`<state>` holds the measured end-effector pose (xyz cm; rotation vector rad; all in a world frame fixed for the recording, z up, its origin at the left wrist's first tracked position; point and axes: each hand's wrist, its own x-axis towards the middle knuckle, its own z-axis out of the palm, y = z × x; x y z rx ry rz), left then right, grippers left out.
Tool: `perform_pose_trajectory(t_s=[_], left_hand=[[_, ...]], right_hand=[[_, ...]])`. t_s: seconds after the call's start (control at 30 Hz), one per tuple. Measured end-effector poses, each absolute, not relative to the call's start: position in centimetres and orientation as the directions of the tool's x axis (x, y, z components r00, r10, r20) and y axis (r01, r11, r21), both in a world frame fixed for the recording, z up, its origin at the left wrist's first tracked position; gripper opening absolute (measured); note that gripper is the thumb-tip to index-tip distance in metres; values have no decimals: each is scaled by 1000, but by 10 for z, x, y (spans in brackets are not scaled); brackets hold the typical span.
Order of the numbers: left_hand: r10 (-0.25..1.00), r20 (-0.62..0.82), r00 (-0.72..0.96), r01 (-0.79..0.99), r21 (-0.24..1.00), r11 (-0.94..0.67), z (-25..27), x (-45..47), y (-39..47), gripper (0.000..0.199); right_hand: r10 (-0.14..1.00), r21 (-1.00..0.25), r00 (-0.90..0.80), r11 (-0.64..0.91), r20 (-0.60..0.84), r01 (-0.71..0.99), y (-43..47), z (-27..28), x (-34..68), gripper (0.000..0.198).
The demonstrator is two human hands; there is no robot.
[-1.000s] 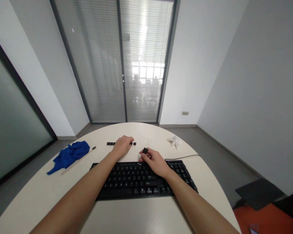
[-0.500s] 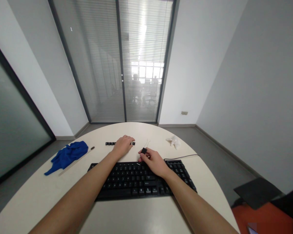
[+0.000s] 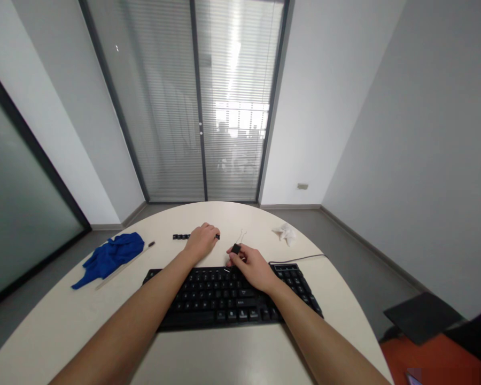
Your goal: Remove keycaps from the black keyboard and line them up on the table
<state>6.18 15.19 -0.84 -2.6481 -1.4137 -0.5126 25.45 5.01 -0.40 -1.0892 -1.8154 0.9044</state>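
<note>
My left hand (image 3: 202,239) lies over a row of loose black keycaps (image 3: 180,236) at the far side of the table. Its fingers are curled around a keycap (image 3: 217,237) at the row's right end, mostly covered by the fingertips. My right hand (image 3: 252,264) pinches a keycap puller (image 3: 235,248) with a black handle between thumb and fingers. Thin wires stick out from it, pointing away from me. This hand is above the upper edge of a black keyboard (image 3: 208,291). Both forearms cover parts of the keyboard.
Left on the round table (image 3: 196,353) are a crumpled blue cloth (image 3: 114,256) and a thin brush (image 3: 124,266). A crumpled white tissue (image 3: 285,234) lies at the far right. The keyboard cable (image 3: 299,259) runs off to the right. An orange chair (image 3: 420,358) stands lower right.
My left fingers have shifted slightly, and the keycap at the row's right end is now more covered. My right hand and the puller have hardly moved.
</note>
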Motion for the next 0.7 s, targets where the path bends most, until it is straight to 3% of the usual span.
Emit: perform_pose_trajectory(t_s=[0.43, 0.57, 0.7], left_hand=[[839, 304, 451, 854, 124, -505, 8, 76, 117, 31], [877, 292, 382, 878, 180, -443, 6, 83, 77, 29], [869, 272, 412, 828, 286, -482, 1, 80, 42, 29]], right_hand=[[917, -882, -269, 370, 296, 292, 53, -4, 255, 36], [917, -873, -239, 382, 318, 303, 52, -3, 255, 40], [911, -837, -203, 411, 360, 360, 51, -1, 260, 38]])
